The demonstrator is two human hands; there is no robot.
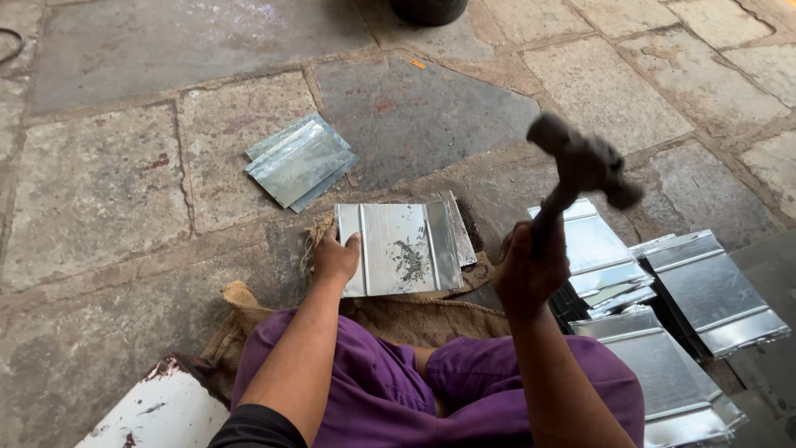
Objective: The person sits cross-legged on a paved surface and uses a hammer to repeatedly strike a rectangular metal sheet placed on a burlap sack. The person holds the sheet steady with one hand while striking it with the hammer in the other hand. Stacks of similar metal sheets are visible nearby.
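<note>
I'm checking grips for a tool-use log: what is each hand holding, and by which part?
The right hand grips a hammer low on its handle, head raised. The left hand presses on the left edge of a metal sheet.

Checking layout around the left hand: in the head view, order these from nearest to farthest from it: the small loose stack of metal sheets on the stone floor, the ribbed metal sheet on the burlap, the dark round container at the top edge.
1. Ribbed metal sheet on the burlap: the left hand presses its left edge.
2. Small loose stack of metal sheets: on the floor, up-left of the hand.
3. Dark round container: top edge, far beyond.
</note>
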